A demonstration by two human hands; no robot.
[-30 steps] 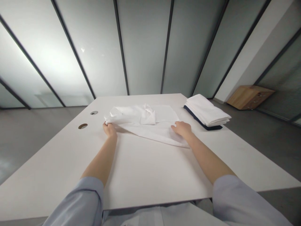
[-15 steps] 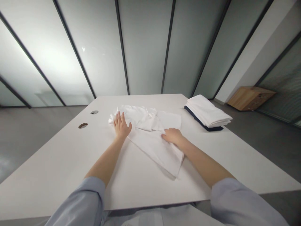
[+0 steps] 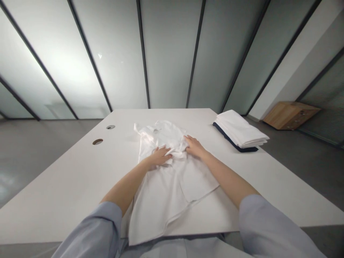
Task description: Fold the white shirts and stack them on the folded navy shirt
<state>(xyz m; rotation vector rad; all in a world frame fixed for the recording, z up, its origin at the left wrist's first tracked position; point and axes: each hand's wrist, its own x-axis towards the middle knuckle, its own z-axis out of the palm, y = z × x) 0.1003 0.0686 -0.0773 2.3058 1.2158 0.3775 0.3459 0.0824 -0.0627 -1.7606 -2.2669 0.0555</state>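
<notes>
A crumpled white shirt [image 3: 161, 197] lies across the table, its near part spread toward me and hanging slightly past the front edge. Its far part is bunched, with a neckline-like opening at the top. My left hand [image 3: 160, 156] rests on the middle of the cloth, open, its fingers stretched out to the right. Opposite it, my right hand [image 3: 195, 147] has bent fingers closed on the shirt's right side. Folds of cloth are gathered between the two hands, and some fingertips are partly hidden in them.
On the right of the white table [image 3: 80, 186] is a stack of folded white cloth [image 3: 240, 129] over a dark folded piece [image 3: 228, 140]. Two round holes [image 3: 98, 142] pierce the tabletop at left. A wooden cabinet [image 3: 290, 114] stands beyond on the floor, near frosted glass panels [image 3: 169, 53].
The shirt has been turned and opened out, its near part now reaching the table's front edge. My left hand has moved right and nearer; my right hand has shifted slightly farther away.
</notes>
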